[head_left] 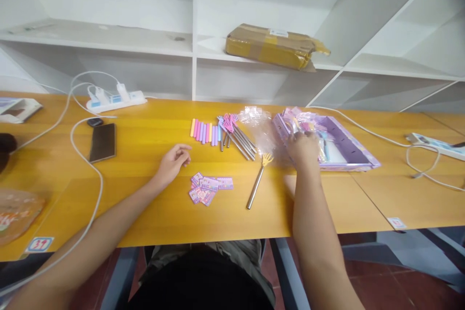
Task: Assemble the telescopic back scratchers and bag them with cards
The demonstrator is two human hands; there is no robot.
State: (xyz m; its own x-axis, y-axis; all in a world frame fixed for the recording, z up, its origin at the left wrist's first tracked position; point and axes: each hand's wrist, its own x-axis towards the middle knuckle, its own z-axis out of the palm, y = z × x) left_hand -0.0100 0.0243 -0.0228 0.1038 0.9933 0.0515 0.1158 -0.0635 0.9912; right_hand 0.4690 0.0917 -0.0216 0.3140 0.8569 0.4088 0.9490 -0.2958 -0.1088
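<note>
My left hand (176,160) rests on the table with loosely bent fingers and nothing in it. Near it lie small purple-pink printed cards (209,184) in an overlapping pile. My right hand (303,149) reaches into a purple cardboard display box (350,138), its fingers curled over clear-wrapped packets (323,131); what they grip is hidden. One back scratcher with a yellow hand-shaped head (267,159) lies alone between my arms. Several more back scratchers (240,138), with pink and blue heads and metal rods, are bunched behind it. Beside them is a row of pastel sticks (205,132).
Crumpled clear plastic bags (259,126) lie left of the box. A dark phone (103,142) and a white power strip (116,100) are at the left, with a cable (100,179) trailing over my left forearm. A taped carton (272,46) sits on the shelf behind.
</note>
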